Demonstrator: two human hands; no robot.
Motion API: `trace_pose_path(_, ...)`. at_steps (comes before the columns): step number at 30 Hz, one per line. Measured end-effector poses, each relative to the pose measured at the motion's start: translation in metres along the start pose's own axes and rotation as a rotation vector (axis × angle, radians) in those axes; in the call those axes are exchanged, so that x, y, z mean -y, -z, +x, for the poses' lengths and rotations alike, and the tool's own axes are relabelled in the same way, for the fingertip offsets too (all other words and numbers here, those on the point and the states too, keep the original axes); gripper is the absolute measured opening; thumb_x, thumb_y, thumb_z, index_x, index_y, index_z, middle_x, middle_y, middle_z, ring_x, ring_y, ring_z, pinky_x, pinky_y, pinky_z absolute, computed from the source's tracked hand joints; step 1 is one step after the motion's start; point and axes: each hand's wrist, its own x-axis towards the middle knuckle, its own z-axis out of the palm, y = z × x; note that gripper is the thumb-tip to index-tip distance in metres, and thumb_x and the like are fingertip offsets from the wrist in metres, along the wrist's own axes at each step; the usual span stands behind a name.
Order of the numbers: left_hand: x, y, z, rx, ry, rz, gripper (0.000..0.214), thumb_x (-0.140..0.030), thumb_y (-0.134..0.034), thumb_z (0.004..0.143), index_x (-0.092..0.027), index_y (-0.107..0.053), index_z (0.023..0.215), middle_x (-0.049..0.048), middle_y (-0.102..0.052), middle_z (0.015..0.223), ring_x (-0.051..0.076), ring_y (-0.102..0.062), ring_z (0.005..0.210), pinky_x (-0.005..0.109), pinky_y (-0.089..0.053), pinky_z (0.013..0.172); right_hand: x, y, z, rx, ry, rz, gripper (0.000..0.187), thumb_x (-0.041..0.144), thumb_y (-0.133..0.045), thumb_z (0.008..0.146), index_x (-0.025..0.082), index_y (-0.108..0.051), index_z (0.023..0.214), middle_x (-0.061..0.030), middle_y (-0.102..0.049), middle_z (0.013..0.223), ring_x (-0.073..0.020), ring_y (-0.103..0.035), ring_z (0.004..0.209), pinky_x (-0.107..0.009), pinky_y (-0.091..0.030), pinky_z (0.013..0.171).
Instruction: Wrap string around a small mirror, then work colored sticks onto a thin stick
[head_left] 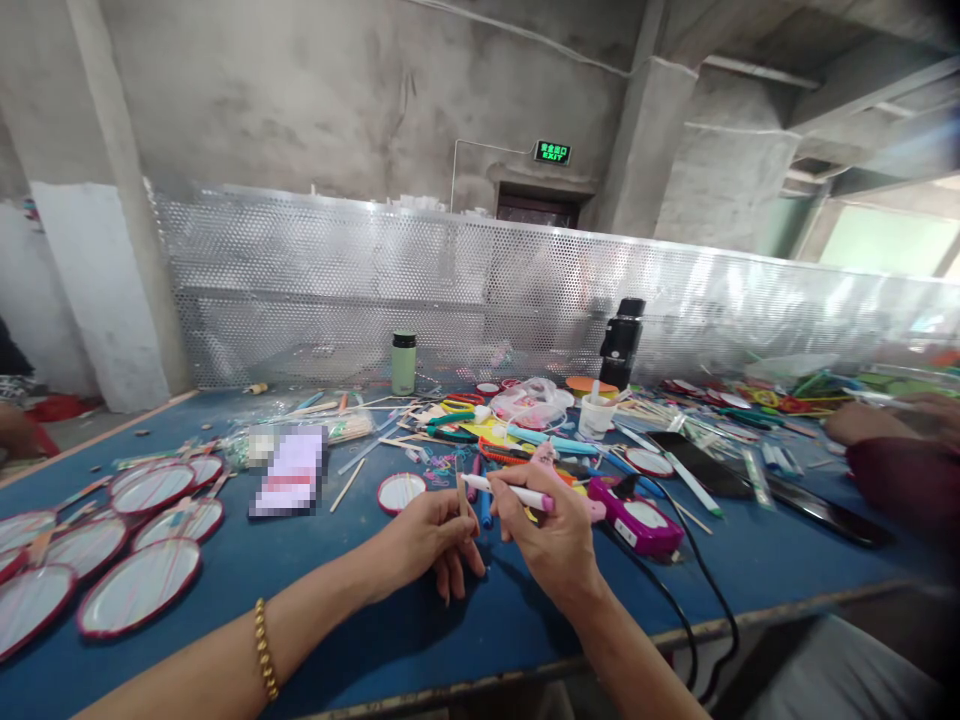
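Observation:
My left hand (442,540) pinches a thin flat wooden stick (462,496) upright between thumb and fingers; its lower end is hidden in the hand. In my right hand (551,530) is a white marker pen (521,492) with a purple-pink end, its tip close to the stick's upper part. Whether the tip touches the wood I cannot tell. Just beyond my left hand lies a small round white disc with a red rim (401,492). A blue pen (486,505) lies on the table between the two hands. Beside my right hand sits a purple box (637,515) with a cable.
Several red-rimmed white discs with sticks (142,585) spread over the left of the blue table (315,620). A green bottle (403,362) and a black flask (621,345) stand near the perforated metal screen (337,290). At right are a black phone (817,505) and another person's dark red sleeve (896,490).

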Motion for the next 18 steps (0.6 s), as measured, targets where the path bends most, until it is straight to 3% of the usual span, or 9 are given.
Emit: trace_pose_path(18, 0.0031, 0.0016, 0.001, 0.007, -0.015, -0.013, 0.036, -0.05, -0.056, 0.08, -0.018, -0.042, 0.085, 0.0071, -0.069, 0.072, 0.012, -0.059, 0.041, 0.017, -0.041, 0.034, -0.0029, -0.0004, -0.0007, -0.008, -0.011, -0.017, 0.013, 0.028, -0.057, 0.087, 0.019, -0.065, 0.082, 0.0011, -0.063, 0.064, -0.0087, -0.054, 0.044, -0.019, -0.044, 0.042)
